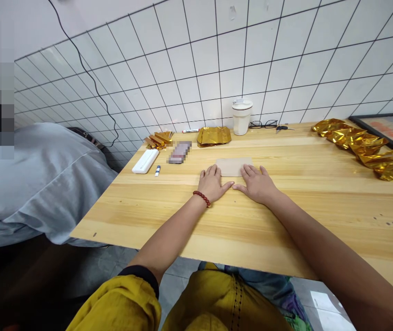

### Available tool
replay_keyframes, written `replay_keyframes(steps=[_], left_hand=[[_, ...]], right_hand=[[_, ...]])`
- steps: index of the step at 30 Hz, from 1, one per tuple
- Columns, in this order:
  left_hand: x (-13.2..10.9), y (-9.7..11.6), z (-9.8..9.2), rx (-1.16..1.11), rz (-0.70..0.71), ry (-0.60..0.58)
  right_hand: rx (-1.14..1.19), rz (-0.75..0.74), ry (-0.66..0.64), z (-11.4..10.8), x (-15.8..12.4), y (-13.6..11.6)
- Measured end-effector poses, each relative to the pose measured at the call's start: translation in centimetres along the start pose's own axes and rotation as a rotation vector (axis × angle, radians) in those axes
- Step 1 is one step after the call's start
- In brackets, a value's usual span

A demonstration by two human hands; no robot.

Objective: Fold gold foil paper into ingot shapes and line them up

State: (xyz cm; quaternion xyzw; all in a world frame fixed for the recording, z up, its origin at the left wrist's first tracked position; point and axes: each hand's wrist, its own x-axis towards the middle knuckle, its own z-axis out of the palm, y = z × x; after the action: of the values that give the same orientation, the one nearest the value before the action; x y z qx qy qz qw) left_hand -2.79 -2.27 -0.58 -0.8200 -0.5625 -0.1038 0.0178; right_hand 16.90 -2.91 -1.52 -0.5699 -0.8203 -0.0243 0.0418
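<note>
Rect. greyish-beige sheet (230, 167), plain, lying flat, long side parallel w/ worktop (168, 207) back edge, well in from l. edge

2 hands (212, 185) (258, 185) at beige sheet (231, 167)

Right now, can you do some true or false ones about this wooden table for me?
1. The bare left hand and bare right hand both touch the flat beige rectangular sheet. True.
2. The dark red beaded bracelet is on the right wrist. False: the bracelet is on the left one.
3. The white lidded cup stands upright. True.
4. The black-framed glasses lie left of the cup. False: the glasses lie right of it.
</note>
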Motion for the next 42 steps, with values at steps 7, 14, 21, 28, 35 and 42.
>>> replay_keyframes(steps=[7,14,21,28,35,42], left_hand=[[0.08,-0.02,0.16,-0.002,-0.043,-0.015],[0.03,-0.13,0.24,-0.002,-0.031,-0.014],[0.01,-0.28,0.13,-0.024,0.054,-0.030],[0.04,-0.39,0.26,-0.021,0.070,-0.032],[0.05,-0.24,0.17,-0.015,0.057,-0.024],[0.06,-0.18,0.11,-0.024,0.037,-0.034]], right_hand=[[0.004,-0.001,-0.008,0.01,0.01,0.05],[0.020,0.001,-0.028,-0.34,-0.11,-0.08],[0.019,0.002,-0.029,-0.42,-0.11,-0.13],[0.016,0.005,-0.034,-0.44,-0.06,-0.20],[0.020,0.008,-0.039,-0.37,-0.03,-0.09],[0.033,0.003,-0.037,-0.07,0.03,0.07]])
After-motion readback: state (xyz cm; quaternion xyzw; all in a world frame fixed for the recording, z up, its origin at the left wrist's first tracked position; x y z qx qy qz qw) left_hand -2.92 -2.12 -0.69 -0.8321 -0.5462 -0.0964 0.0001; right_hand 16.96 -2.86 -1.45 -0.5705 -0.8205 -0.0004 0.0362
